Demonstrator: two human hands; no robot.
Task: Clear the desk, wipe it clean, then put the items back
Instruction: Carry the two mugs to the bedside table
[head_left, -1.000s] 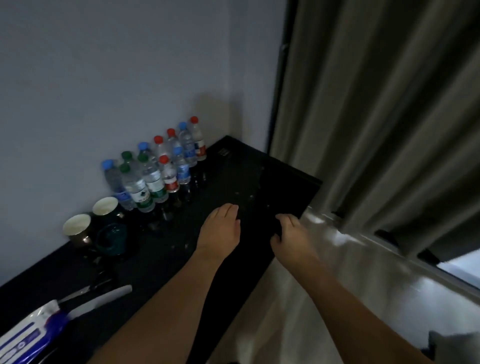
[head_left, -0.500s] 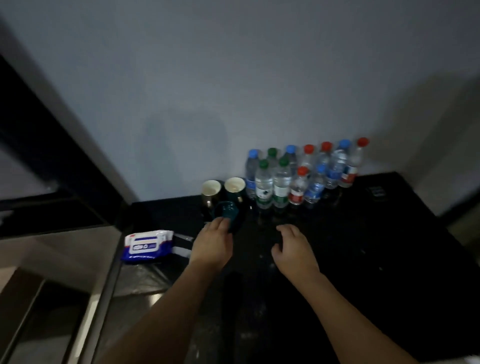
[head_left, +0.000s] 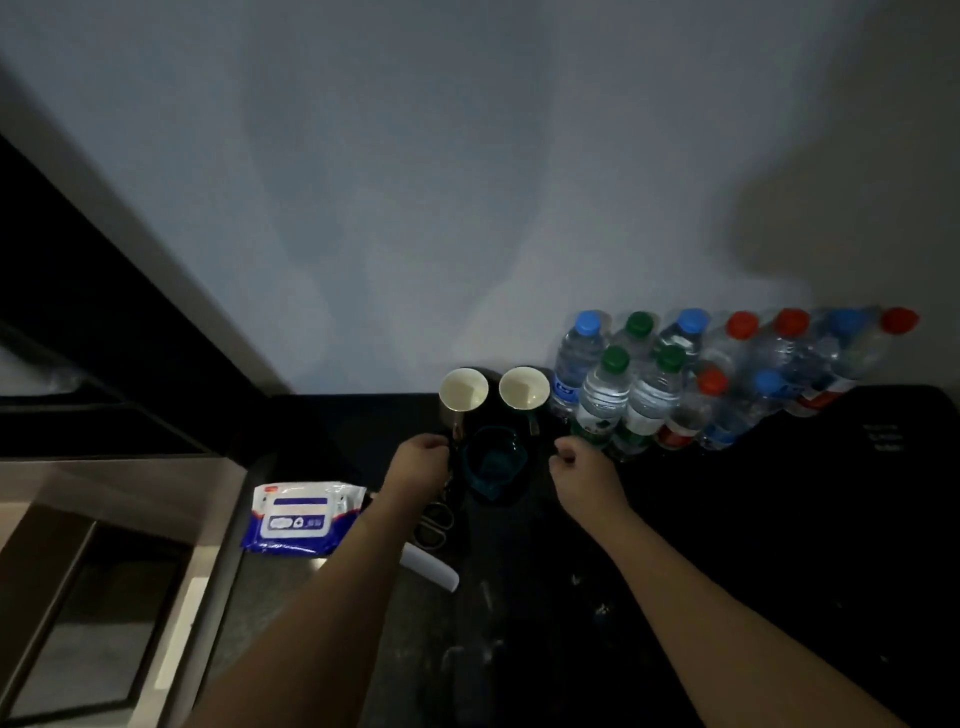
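Two dark mugs with pale insides stand at the back of the black desk (head_left: 779, 545): a left mug (head_left: 464, 389) and a right mug (head_left: 523, 387). A teal cup (head_left: 491, 462) sits just in front of them, between my hands. My left hand (head_left: 420, 464) curls its fingers round the left mug's handle. My right hand (head_left: 584, 467) curls at the right mug's handle, and the grip is dim in the dark. Several water bottles (head_left: 644, 395) with blue, green and red caps stand in rows at the wall to the right.
A blue and white pack of wet wipes (head_left: 301, 514) lies at the desk's left end. Scissors (head_left: 434, 527) and a white comb (head_left: 431, 566) lie under my left forearm. A pale counter (head_left: 104, 499) adjoins the desk on the left. Specks dot the desk near me.
The view swung left from the curtain corner to the mugs. Both hands moved forward from the desk surface to the mugs and curled their fingers at the handles.
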